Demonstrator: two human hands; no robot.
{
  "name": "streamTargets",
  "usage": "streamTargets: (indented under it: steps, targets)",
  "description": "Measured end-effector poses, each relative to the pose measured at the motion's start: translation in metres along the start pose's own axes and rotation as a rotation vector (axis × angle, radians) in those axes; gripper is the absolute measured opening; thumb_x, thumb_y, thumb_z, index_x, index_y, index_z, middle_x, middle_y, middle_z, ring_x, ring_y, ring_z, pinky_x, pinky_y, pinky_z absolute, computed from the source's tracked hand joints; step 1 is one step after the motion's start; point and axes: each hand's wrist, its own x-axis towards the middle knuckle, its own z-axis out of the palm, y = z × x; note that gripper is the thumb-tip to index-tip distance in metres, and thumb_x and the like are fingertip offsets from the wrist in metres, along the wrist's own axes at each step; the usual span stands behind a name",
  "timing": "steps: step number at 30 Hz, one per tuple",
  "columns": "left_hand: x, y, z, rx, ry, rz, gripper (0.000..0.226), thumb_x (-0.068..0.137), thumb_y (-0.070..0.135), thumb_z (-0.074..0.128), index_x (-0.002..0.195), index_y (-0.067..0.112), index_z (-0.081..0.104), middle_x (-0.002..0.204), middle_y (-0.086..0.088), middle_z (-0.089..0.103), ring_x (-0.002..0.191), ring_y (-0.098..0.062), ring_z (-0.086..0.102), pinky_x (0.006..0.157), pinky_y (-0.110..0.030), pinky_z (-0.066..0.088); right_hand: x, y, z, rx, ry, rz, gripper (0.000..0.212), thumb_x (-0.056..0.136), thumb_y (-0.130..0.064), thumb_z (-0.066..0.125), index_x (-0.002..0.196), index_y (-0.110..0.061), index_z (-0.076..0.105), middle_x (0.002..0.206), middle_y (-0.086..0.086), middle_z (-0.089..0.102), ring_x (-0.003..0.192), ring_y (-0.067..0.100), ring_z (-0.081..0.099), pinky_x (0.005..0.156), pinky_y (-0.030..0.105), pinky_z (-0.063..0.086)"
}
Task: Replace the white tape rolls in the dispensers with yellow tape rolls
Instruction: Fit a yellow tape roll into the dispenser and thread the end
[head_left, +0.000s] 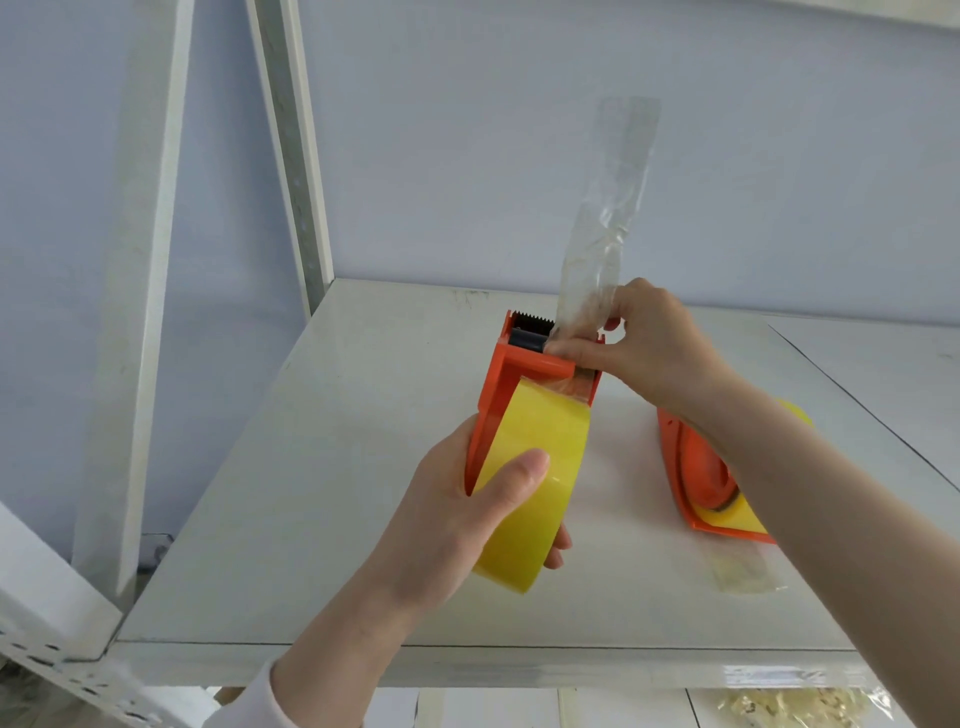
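Yellow tape roll (524, 488) sits in the orange dispenser (524, 366) that my left hand (441, 525) grips above the shelf (322, 509); my right hand (654, 348) pinches the tape strip (608, 218) at its cutter. Second dispenser (701, 478) lies near the right edge.

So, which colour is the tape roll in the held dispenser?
Yellow; the tape roll shows clearly in the head view.

a white shelf board (332, 467) meets a slotted upright post (293, 156) before a pale wall (467, 130).
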Motion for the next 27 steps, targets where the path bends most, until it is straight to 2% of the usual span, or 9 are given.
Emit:
streamTargets:
  steps: [2, 6, 9, 11, 16, 19, 22, 24, 27]
  targets:
    - [-0.001, 0.0, 0.0, 0.009, -0.007, -0.001, 0.044, 0.067, 0.048, 0.059, 0.099, 0.018, 0.056, 0.064, -0.01, 0.071, 0.054, -0.024, 0.069, 0.054, -0.028, 0.054, -0.001, -0.003, -0.002, 0.047, -0.018, -0.012, 0.024, 0.068, -0.026, 0.077, 0.072, -0.004, 0.068, 0.065, -0.016, 0.056, 0.068, -0.016, 0.047, 0.064, 0.003, 0.034]
    - [0.0, 0.001, 0.0, 0.031, 0.0, 0.013, 0.045, 0.067, 0.049, 0.058, 0.1, 0.019, 0.056, 0.065, -0.009, 0.072, 0.055, -0.023, 0.069, 0.054, -0.029, 0.054, -0.003, -0.003, -0.001, 0.057, 0.072, -0.033, 0.019, 0.067, -0.031, 0.077, 0.062, -0.024, 0.06, 0.071, -0.015, 0.059, 0.077, -0.003, 0.045, 0.066, 0.006, 0.034]
    - [0.0, 0.002, 0.0, 0.043, 0.025, 0.033, 0.044, 0.066, 0.05, 0.058, 0.099, 0.021, 0.056, 0.064, -0.009, 0.072, 0.054, -0.022, 0.069, 0.053, -0.027, 0.054, -0.003, -0.004, -0.002, 0.144, 0.069, 0.021, 0.016, 0.069, -0.031, 0.075, 0.062, -0.025, 0.062, 0.07, -0.011, 0.063, 0.064, -0.002, 0.046, 0.06, 0.009, 0.034]
    - [-0.001, 0.002, 0.001, 0.051, 0.041, 0.039, 0.042, 0.066, 0.049, 0.059, 0.097, 0.021, 0.056, 0.065, -0.009, 0.072, 0.054, -0.021, 0.07, 0.052, -0.026, 0.054, -0.003, -0.01, -0.009, 0.178, -0.009, 0.071, 0.013, 0.071, -0.029, 0.074, 0.066, -0.021, 0.066, 0.069, -0.009, 0.064, 0.06, -0.001, 0.046, 0.057, 0.01, 0.034]
    - [-0.001, 0.0, 0.004, 0.077, 0.091, 0.007, 0.026, 0.073, 0.036, 0.061, 0.095, 0.022, 0.057, 0.067, -0.008, 0.072, 0.053, -0.021, 0.07, 0.05, -0.026, 0.054, 0.0, -0.027, -0.034, 0.188, -0.357, 0.19, 0.007, 0.081, -0.023, 0.066, 0.076, -0.019, 0.069, 0.067, -0.007, 0.066, 0.056, -0.009, 0.056, 0.058, 0.004, 0.038]
    - [-0.001, 0.001, 0.005, 0.088, 0.097, 0.009, 0.023, 0.073, 0.034, 0.06, 0.094, 0.024, 0.058, 0.067, -0.006, 0.072, 0.053, -0.021, 0.069, 0.05, -0.026, 0.054, 0.002, -0.029, -0.041, 0.106, -0.434, 0.268, 0.011, 0.082, -0.03, 0.064, 0.081, -0.022, 0.071, 0.068, -0.012, 0.066, 0.061, 0.0, 0.051, 0.058, 0.016, 0.038]
    - [0.0, 0.003, 0.006, 0.103, 0.108, 0.026, 0.024, 0.073, 0.035, 0.061, 0.094, 0.023, 0.058, 0.068, -0.006, 0.072, 0.054, -0.021, 0.07, 0.051, -0.027, 0.055, 0.003, -0.031, -0.049, 0.243, -0.496, 0.334, 0.01, 0.078, -0.026, 0.065, 0.08, -0.019, 0.072, 0.067, -0.011, 0.069, 0.053, -0.003, 0.054, 0.052, 0.014, 0.044]
    - [0.001, 0.004, 0.005, 0.106, 0.122, 0.029, 0.024, 0.072, 0.036, 0.06, 0.094, 0.024, 0.058, 0.068, -0.006, 0.072, 0.054, -0.022, 0.07, 0.051, -0.028, 0.055, 0.002, -0.031, -0.052, 0.366, -0.541, 0.377, 0.016, 0.075, -0.023, 0.062, 0.082, -0.014, 0.072, 0.077, -0.004, 0.072, 0.057, -0.002, 0.062, 0.054, 0.012, 0.051]
    - [0.002, 0.005, 0.005, 0.117, 0.138, 0.029, 0.023, 0.072, 0.036, 0.06, 0.092, 0.025, 0.059, 0.068, -0.007, 0.072, 0.054, -0.022, 0.07, 0.051, -0.029, 0.056, 0.001, -0.027, -0.054, 0.45, -0.597, 0.396, 0.023, 0.083, -0.016, 0.055, 0.094, -0.004, 0.07, 0.092, 0.005, 0.074, 0.078, 0.008, 0.069, 0.07, 0.015, 0.056]
